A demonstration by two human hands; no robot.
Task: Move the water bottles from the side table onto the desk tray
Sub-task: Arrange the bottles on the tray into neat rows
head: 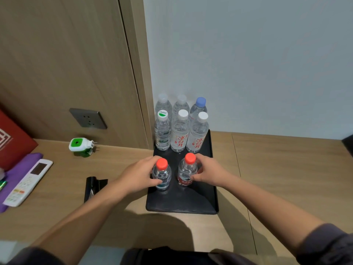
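A black tray (181, 202) lies on the wooden desk against the wall. Several clear water bottles stand upright in two rows at its far end, among them a green-capped bottle (162, 131) and a blue-capped bottle (199, 105). In the tray's middle stand two small red-capped bottles. My left hand (140, 173) grips the left red-capped bottle (162, 174) around its body. My right hand (207, 172) grips the right red-capped bottle (187, 170) the same way. Both bottles are upright with their bases on the tray.
On the desk to the left sit a green-and-white plug-in device (80, 145), a black stand (94, 187), a white remote (28, 181) on a purple cloth (23, 165) and a red box (13, 140). A wall socket (87, 118) is above.
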